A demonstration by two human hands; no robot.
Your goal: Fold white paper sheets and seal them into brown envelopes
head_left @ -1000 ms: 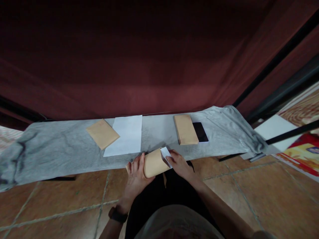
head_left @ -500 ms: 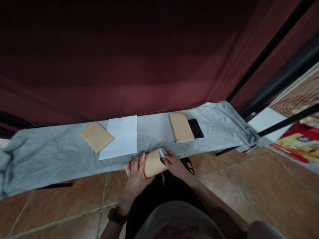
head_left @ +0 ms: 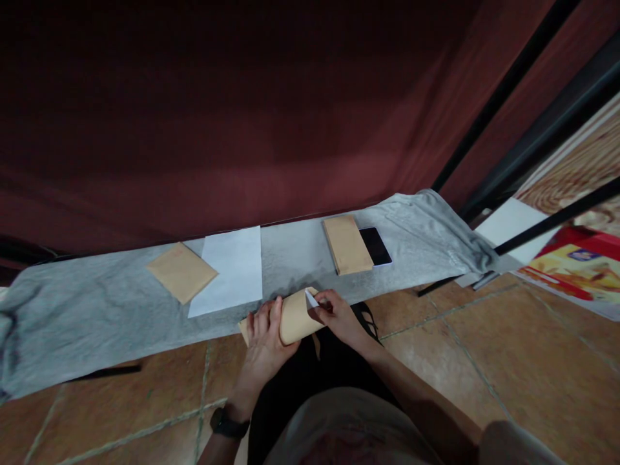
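A brown paper envelope [head_left: 294,316] bulges open at its right end, over the front edge of the cloth-covered bench. My left hand [head_left: 265,332] is closed over its left part, fingers on top and thumb toward my lap. My right hand [head_left: 339,318] is at the open mouth, fingers bent around a piece of white paper [head_left: 310,299]. Only a small corner of that paper shows; the rest is hidden in the envelope. Ahead of my left hand, another brown envelope [head_left: 182,272] overlaps a flat white sheet [head_left: 231,271].
A stack of brown envelopes [head_left: 347,245] partly covers a dark-screened phone or tablet [head_left: 376,247] on the grey cloth [head_left: 111,316]. A dark red curtain [head_left: 242,142] hangs behind the bench. Black metal bars [head_left: 504,97] and a red-and-yellow package [head_left: 576,261] are at the right.
My view has shifted slightly to the right. My right fingers have moved a little at the envelope's mouth, and the white paper's visible corner is tilted differently. The left hand keeps its hold.
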